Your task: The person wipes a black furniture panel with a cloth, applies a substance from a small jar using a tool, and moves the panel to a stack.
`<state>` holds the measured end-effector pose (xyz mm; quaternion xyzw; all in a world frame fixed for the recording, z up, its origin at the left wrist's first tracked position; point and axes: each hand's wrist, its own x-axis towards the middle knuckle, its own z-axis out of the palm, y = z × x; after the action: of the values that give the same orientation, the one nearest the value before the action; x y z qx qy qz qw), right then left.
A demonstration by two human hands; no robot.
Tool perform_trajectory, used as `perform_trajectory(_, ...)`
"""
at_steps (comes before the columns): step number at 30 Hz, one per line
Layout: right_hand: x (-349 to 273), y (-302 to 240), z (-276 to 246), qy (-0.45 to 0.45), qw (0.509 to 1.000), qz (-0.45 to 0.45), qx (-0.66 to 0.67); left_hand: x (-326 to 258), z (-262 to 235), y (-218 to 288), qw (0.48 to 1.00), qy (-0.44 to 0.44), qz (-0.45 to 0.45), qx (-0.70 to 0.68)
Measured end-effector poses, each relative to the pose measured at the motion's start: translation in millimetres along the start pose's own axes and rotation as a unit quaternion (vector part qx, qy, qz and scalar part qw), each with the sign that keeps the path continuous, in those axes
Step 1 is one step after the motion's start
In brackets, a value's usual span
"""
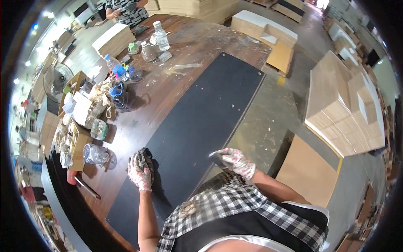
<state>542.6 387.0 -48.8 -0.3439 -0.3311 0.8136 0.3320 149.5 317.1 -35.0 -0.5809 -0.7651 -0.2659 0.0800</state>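
A long black panel (189, 113) with a few small holes lies slantwise across the brown table. My left hand (140, 171), in a white glove with pink spots, is closed on a crumpled dark rag (146, 158) and rests at the panel's left edge. Gloved the same way, my right hand (238, 161) hovers by the panel's near right edge. Its fingers pinch a small, thin, flat greyish scraper (215, 154), partly hidden by the fingers.
Bottles (160, 37), jars (96, 154) and boxes of rags (77, 140) crowd the left of the table (176, 40). A red-handled tool (72, 177) lies near its left edge. Stacked boards (336, 105) stand on the floor at right. Another person (126, 10) stands beyond the table.
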Motion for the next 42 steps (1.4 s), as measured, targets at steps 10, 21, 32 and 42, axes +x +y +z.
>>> perform_trajectory(10,7.8,-127.9,-173.5,0.271,0.922,-0.218,0.169,117.7,126.0,188.9,0.999,-0.052,-0.005,0.007)
perform_trajectory(21,-66.6,-119.8,-268.8,0.431,0.870,-0.207,0.124,129.3,229.7,454.8,0.812,-0.210,0.384,-0.386)
perform_trajectory(32,-77.2,-104.8,-263.7,0.444,0.816,-0.245,0.277,285.0,267.6,397.4,0.983,-0.125,0.112,-0.080)
perform_trajectory(42,19.6,-269.2,-261.0,0.386,0.836,-0.231,-0.314,192.6,221.2,404.9,0.907,-0.231,0.287,-0.202)
